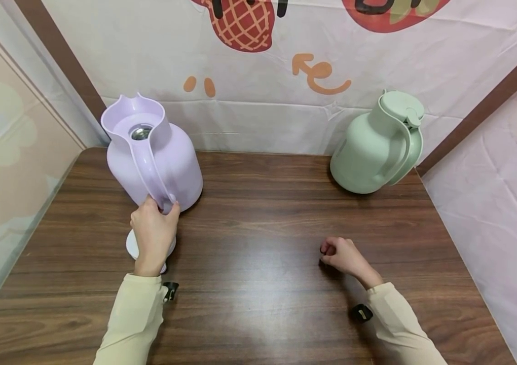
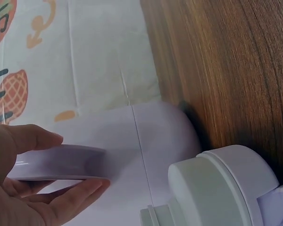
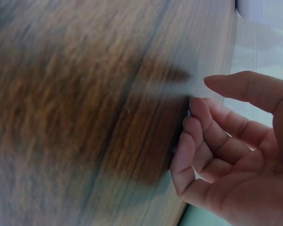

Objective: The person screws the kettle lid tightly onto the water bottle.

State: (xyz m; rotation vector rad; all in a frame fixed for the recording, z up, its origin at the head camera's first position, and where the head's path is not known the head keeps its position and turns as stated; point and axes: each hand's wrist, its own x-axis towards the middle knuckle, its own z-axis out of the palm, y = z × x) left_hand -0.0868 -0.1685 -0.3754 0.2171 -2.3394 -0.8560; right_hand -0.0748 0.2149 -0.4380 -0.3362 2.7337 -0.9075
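A lilac thermos jug stands at the back left of the table, its top uncovered so that the shiny round mouth shows. My left hand holds the lower part of its handle, thumb on one side and fingers round the other. In the left wrist view the jug's stopper, white with a lilac cap, lies beside the body; from the head it is partly hidden under my left hand. Loosely curled, my right hand rests low over the table on the right with nothing in it.
A pale green thermos jug with its lid on stands at the back right. Behind the brown wooden table hangs a white printed cloth, and more cloth covers both sides.
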